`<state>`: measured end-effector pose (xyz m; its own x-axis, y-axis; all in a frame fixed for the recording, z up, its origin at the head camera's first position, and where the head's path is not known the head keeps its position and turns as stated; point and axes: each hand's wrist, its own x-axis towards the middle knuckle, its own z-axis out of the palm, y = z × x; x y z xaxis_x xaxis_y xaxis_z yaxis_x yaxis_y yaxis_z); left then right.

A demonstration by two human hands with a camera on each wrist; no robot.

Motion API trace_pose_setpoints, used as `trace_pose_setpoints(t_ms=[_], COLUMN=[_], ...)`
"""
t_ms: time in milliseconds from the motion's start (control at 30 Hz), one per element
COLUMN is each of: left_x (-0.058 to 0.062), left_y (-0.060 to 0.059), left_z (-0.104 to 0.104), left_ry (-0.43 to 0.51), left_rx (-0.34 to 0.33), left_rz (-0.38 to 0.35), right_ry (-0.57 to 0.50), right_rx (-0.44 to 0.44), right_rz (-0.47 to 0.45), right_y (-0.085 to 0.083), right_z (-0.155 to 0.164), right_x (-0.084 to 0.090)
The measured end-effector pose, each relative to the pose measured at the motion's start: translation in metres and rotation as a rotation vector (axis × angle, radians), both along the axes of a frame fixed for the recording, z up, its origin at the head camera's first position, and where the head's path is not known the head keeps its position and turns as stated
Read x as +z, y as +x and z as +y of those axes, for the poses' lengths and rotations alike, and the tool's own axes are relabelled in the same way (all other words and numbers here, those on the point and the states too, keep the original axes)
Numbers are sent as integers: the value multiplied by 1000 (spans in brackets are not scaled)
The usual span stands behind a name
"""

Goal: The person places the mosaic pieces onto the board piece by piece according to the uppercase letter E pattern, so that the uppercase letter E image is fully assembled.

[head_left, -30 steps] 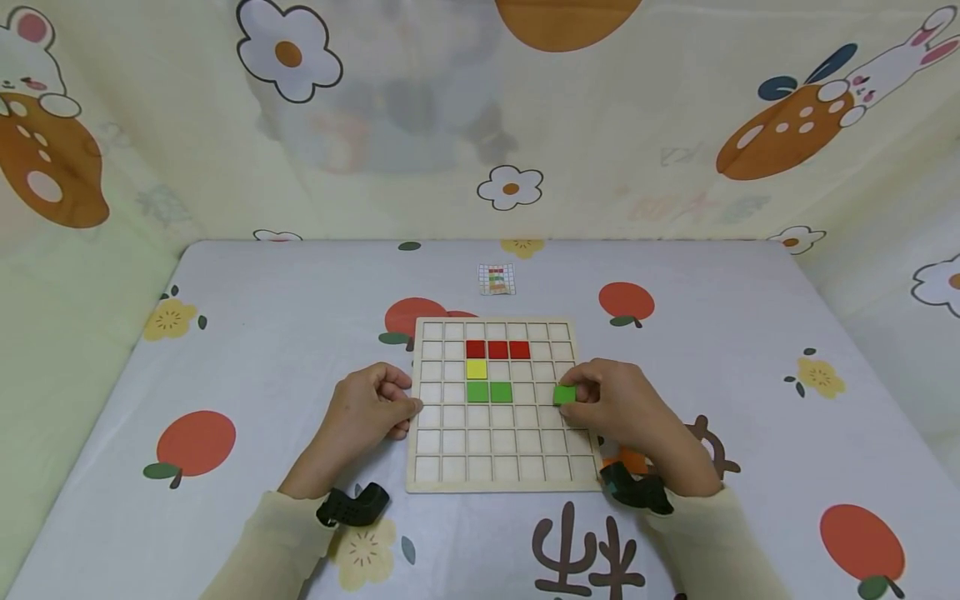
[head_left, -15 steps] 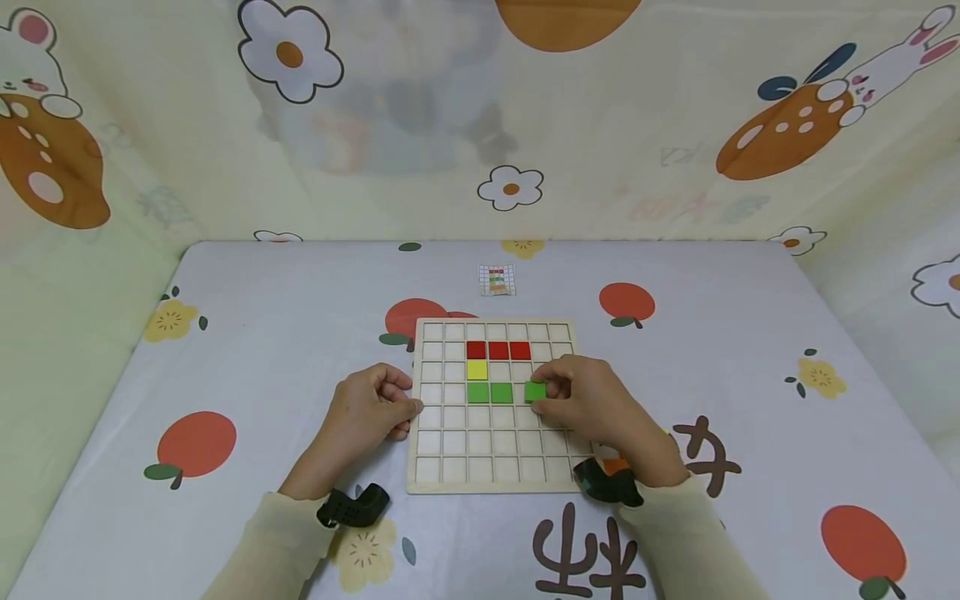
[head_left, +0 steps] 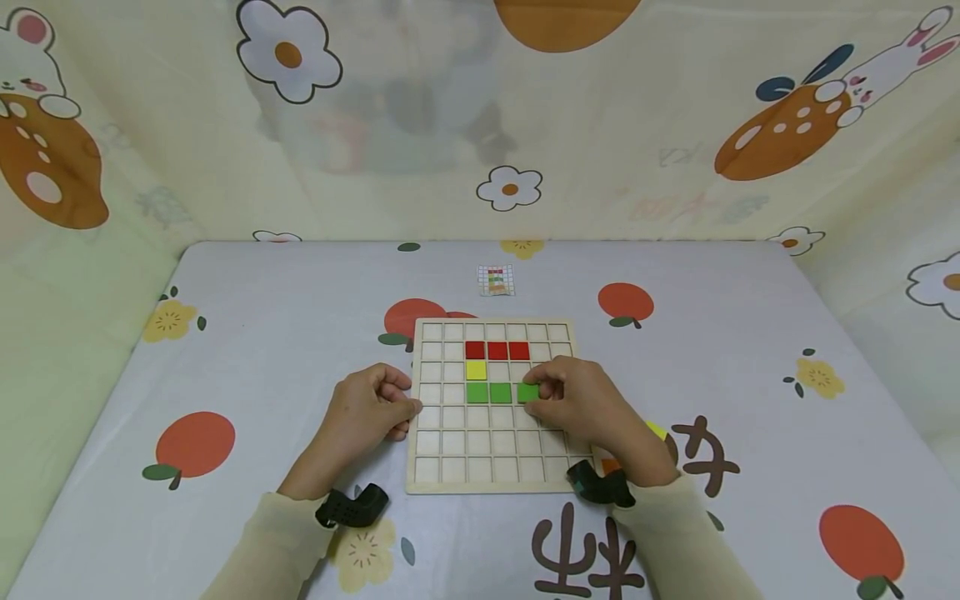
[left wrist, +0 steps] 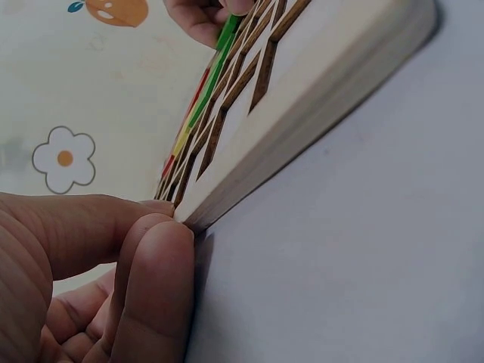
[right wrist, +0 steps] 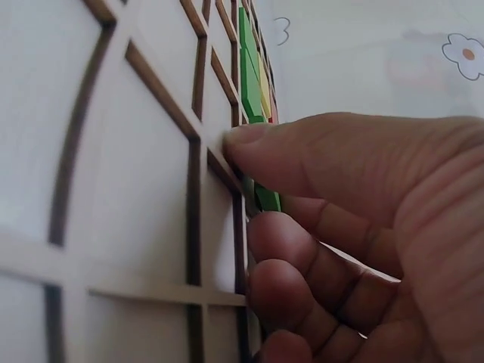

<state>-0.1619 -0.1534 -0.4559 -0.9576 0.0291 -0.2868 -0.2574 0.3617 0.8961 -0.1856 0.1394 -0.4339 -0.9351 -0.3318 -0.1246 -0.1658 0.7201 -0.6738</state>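
At the board (head_left: 495, 487), hands (head_left: 372, 402) (head_left: 587, 398) angled inward

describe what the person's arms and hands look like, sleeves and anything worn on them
The left sleeve and right sleeve are plain pale cream and long. A curved black wrist piece shows at each cuff, left and right. The left hand and right hand are bare, with no gloves or rings in sight. No cables show.
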Motion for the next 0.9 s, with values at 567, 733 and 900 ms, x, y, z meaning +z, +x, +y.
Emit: trace_pose_setpoints(t_ms=[567,733,900], left_x=[0,2,1], left_y=[-1,0,0], left_z=[-1,-1,-1], left_ry=[-18,-28,-24], left_rx=[-8,-8,-8], left_rz=[-2,-5,-7], right_ry=[3,5,-1], right_rx=[-24,-22,-18], right_rz=[1,-1,-2], right_y=[0,1,1], right_z=[-1,-2,-2], right_x=[-3,-1,-2])
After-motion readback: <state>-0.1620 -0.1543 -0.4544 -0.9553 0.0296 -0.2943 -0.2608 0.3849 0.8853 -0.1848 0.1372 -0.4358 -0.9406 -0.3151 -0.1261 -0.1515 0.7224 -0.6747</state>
